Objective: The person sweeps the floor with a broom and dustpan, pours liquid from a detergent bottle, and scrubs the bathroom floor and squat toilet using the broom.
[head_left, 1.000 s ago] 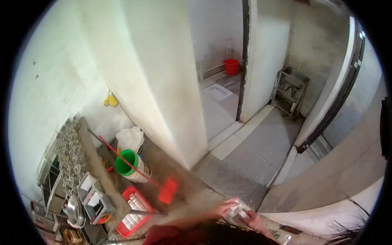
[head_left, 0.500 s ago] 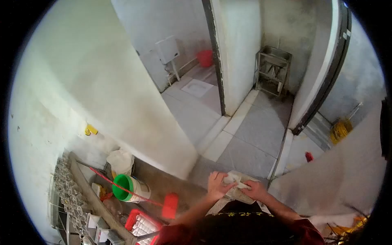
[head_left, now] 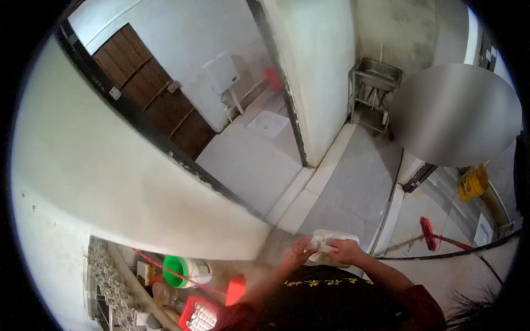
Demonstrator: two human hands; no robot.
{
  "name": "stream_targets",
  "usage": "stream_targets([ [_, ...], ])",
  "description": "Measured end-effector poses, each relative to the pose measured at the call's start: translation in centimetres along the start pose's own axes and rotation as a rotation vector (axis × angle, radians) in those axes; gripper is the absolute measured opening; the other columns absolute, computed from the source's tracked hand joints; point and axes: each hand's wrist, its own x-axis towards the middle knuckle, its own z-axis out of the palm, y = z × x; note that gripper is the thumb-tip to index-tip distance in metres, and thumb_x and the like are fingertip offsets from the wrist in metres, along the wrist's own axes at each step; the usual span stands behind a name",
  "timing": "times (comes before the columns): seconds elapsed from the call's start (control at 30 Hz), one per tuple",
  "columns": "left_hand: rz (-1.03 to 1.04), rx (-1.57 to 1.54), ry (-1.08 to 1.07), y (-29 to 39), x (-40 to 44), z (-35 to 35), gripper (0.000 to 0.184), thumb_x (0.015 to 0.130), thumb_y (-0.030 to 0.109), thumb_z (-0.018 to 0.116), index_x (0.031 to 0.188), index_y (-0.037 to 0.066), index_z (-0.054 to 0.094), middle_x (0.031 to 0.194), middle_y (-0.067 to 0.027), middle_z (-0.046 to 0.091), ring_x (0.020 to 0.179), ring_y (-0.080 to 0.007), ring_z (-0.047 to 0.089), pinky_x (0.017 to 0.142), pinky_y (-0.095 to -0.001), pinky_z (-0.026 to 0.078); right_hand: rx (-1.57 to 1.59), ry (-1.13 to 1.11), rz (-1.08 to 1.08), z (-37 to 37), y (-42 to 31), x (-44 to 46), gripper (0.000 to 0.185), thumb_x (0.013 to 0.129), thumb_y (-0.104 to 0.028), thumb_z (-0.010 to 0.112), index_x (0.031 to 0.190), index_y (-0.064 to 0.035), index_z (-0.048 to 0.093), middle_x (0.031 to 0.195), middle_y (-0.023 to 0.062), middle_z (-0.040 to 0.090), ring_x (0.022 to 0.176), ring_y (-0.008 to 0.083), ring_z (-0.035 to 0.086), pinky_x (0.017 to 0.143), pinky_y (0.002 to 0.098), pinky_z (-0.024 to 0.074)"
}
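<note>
In the lower middle of the head view, both hands are at a pale, crumpled off-white cloth (head_left: pixel 326 236). My left hand (head_left: pixel 300 251) grips its left side with bent fingers. From the other side my right hand (head_left: pixel 344 251) pinches it, fingers pointing inward. The two hands are close together in front of a black apron (head_left: pixel 326 295) with yellow lettering. Folds and fingers hide part of the cloth, so its full shape cannot be made out.
Below left stand a green-lined white bucket (head_left: pixel 194 271), a red dustpan (head_left: pixel 236 289) and a red crate (head_left: pixel 190 311). A doorway opens onto a squat toilet (head_left: pixel 269 124). A metal sink (head_left: pixel 380 74) stands beyond. At right are a red broom (head_left: pixel 427 234) and yellow bucket (head_left: pixel 472 183).
The view has shifted, bringing a brown door and more of the red broom into sight. A grey blurred oval now covers part of the right side. Both hands keep hold of the cloth.
</note>
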Motion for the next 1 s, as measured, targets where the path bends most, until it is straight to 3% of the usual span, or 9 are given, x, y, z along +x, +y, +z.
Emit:
stream_targets([
  [0.07,-0.248,0.173,-0.085,2.2,3.1,-1.2,0.053,0.078,0.031,0.064,0.122,0.009,0.045,0.113,-0.0169,0.055,0.105,-0.0332,0.051,0.082,-0.0405,0.044,-0.021,0.024,0.031,-1.2,0.9,0.8,0.04,0.075,-0.038,0.058,0.104,-0.012,0.06,0.084,0.0161,0.063,0.075,0.0346,0.061,0.068,0.0416,0.0488],
  [0.3,0.117,0.363,-0.192,6.4,12.1,-5.1,0.047,0.079,0.028,0.061,0.119,0.006,0.048,0.106,-0.0178,0.056,0.099,-0.034,0.052,0.084,-0.0417,0.042,0.085,0.109,0.267,-4.9,2.7,4.1,0.042,0.076,-0.038,0.056,0.111,-0.0149,0.058,0.086,0.0174,0.063,0.078,0.0363,0.06,0.07,0.0441,0.048],
  [0.37,0.516,0.232,-0.283,2.7,14.3,-3.8,0.041,0.08,0.02,0.059,0.116,0.004,0.05,0.108,-0.0189,0.055,0.101,-0.0344,0.05,0.087,-0.0418,0.04,0.087,0.109,0.325,-5.9,2.8,4.1,0.041,0.077,-0.038,0.056,0.111,-0.0153,0.057,0.086,0.018,0.063,0.079,0.0364,0.06,0.071,0.0449,0.0477],
  [0.5,0.581,0.144,-0.391,1.9,18.7,-4.0,0.046,0.072,0.014,0.067,0.115,0.004,0.053,0.112,-0.0176,0.052,0.105,-0.0351,0.048,0.092,-0.0408,0.04,0.071,0.07,0.461,-7.9,2.0,5.0,0.042,0.078,-0.041,0.056,0.112,-0.0153,0.057,0.086,0.0196,0.063,0.082,0.036,0.06,0.074,0.0453,0.047],
  [0.63,0.247,0.322,-0.435,4.2,21.4,-2.4,0.039,0.084,0.035,0.052,0.108,0.004,0.051,0.11,-0.0226,0.053,0.097,-0.0373,0.052,0.081,-0.0438,0.043,0.03,0.087,0.495,-7.4,3.5,5.7,0.045,0.077,-0.043,0.056,0.114,-0.017,0.056,0.085,0.0195,0.063,0.082,0.0358,0.06,0.074,0.0452,0.0471],
  [0.7,-0.099,0.447,-0.59,5.9,23.3,-2.0,0.045,0.084,0.044,0.049,0.106,0.005,0.048,0.104,-0.0228,0.055,0.093,-0.0381,0.054,0.078,-0.0457,0.044,0.035,0.073,0.535,-7.9,3.8,5.9,0.045,0.077,-0.042,0.057,0.114,-0.0172,0.056,0.084,0.0193,0.063,0.081,0.0357,0.06,0.073,0.0453,0.0472],
  [0.83,-0.217,0.469,-0.645,6.3,25.4,-1.6,0.045,0.086,0.041,0.048,0.113,0.005,0.045,0.104,-0.0221,0.053,0.096,-0.0378,0.053,0.08,-0.0453,0.044,0.062,0.079,0.547,-12.0,3.1,6.3,0.043,0.077,-0.039,0.057,0.114,-0.0184,0.057,0.085,0.0193,0.063,0.081,0.0353,0.061,0.072,0.0448,0.0473],
  [0.93,0.08,0.384,-0.522,3.2,24.4,-1.1,0.044,0.087,0.036,0.048,0.119,0.005,0.043,0.107,-0.0215,0.05,0.1,-0.0377,0.051,0.082,-0.0446,0.044,0.072,0.069,0.378,-11.8,5.7,7.2,0.042,0.076,-0.037,0.057,0.114,-0.019,0.057,0.087,0.019,0.063,0.081,0.035,0.061,0.074,0.0438,0.0477],
  [1.0,0.463,0.216,-0.48,-1.2,23.9,0.6,0.045,0.086,0.031,0.05,0.123,0.006,0.041,0.111,-0.0207,0.048,0.103,-0.0376,0.049,0.084,-0.0446,0.043,0.056,-0.002,0.311,-12.0,6.5,8.7,0.041,0.076,-0.036,0.057,0.114,-0.0196,0.057,0.087,0.0185,0.063,0.082,0.0348,0.061,0.074,0.0434,0.0479],
])
